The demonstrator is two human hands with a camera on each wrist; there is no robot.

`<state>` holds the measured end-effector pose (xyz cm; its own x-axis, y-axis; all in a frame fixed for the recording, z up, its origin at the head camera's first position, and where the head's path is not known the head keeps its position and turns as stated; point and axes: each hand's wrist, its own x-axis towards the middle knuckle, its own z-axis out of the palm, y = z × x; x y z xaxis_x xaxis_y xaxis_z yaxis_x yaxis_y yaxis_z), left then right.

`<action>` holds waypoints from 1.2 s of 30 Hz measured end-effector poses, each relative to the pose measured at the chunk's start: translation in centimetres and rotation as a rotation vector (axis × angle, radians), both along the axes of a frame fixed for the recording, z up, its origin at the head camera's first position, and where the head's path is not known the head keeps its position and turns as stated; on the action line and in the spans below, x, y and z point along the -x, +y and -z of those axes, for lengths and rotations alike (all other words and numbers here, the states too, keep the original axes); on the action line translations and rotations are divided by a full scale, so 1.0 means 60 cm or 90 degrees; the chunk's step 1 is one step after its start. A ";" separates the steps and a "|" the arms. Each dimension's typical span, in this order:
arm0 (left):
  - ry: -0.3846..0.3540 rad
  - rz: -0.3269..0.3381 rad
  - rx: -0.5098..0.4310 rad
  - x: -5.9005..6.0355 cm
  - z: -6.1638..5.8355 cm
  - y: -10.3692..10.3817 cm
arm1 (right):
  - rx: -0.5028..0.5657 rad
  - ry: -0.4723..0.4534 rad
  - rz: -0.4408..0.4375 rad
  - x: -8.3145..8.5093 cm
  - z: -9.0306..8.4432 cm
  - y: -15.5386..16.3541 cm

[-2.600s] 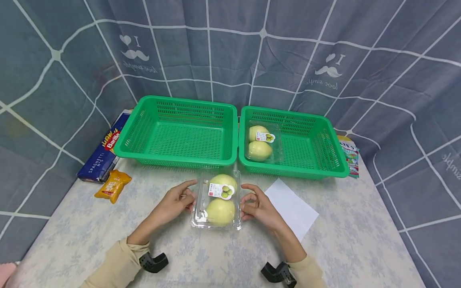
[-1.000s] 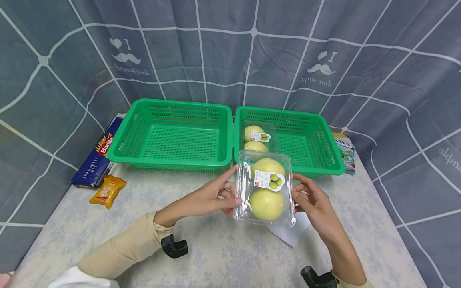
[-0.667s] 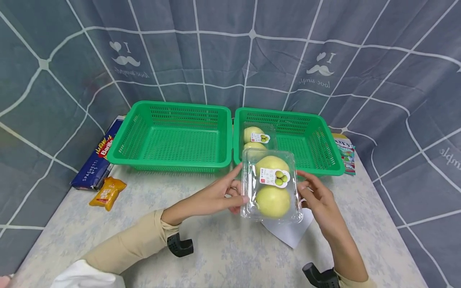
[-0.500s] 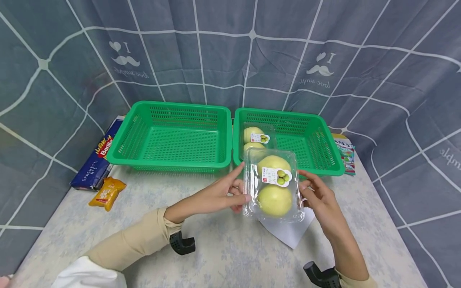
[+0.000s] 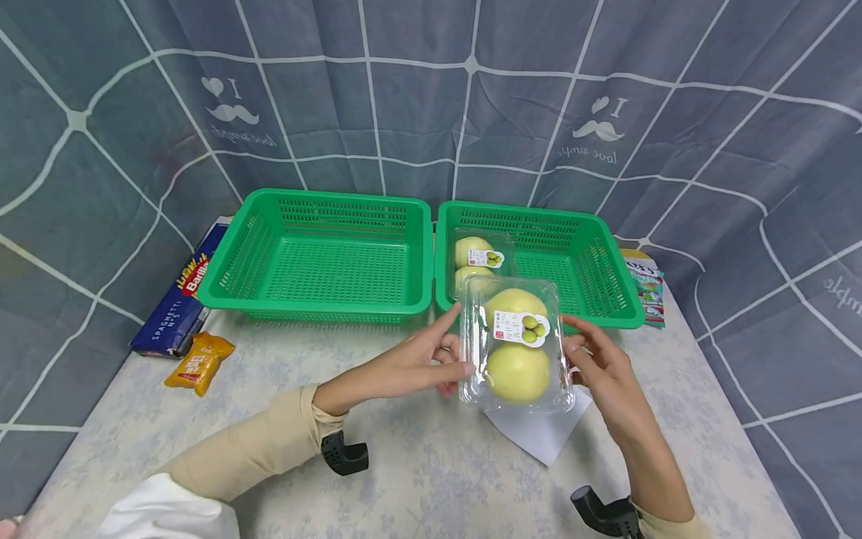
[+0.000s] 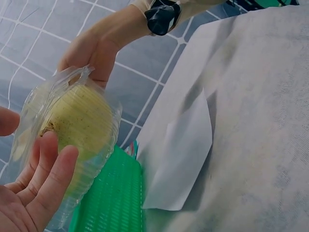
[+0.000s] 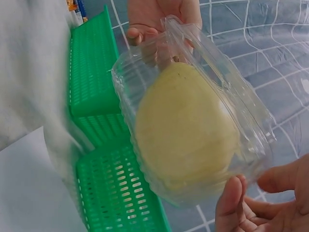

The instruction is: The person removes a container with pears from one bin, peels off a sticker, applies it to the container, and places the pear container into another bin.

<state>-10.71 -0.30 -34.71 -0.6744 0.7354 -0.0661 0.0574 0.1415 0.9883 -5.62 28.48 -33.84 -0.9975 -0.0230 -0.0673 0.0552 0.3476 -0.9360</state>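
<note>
A clear plastic clamshell box point(image 5: 517, 344) with two pale yellow-green fruits and a printed label is held above the table, tilted. My left hand point(image 5: 411, 363) grips its left edge, with the thumb on the lid side. On the opposite edge, my right hand point(image 5: 609, 378) pinches the rim between thumb and fingers. Both wrist views show the box, with its fruit point(image 6: 82, 121) point(image 7: 188, 130) visible through the plastic. Behind it, a similar box of fruits point(image 5: 474, 258) sits at the left end of the right green basket point(image 5: 572, 288), its lower part covered by the held box.
To the left stands another green basket point(image 5: 337, 269) with nothing visible inside. A blue spaghetti box point(image 5: 176, 311) and an orange snack bag point(image 5: 200, 363) lie beside it. A colourful packet point(image 5: 648, 288) is at the far right. White paper point(image 5: 542, 430) lies below the held box.
Both hands have raised the clamshell box off the table and carried it right, to in front of the right basket. Over the last half second it drifts slightly further right.
</note>
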 end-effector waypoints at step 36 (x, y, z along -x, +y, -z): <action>-0.009 -0.088 0.018 0.105 -0.003 0.129 | 0.238 -0.013 0.165 0.111 -0.005 0.050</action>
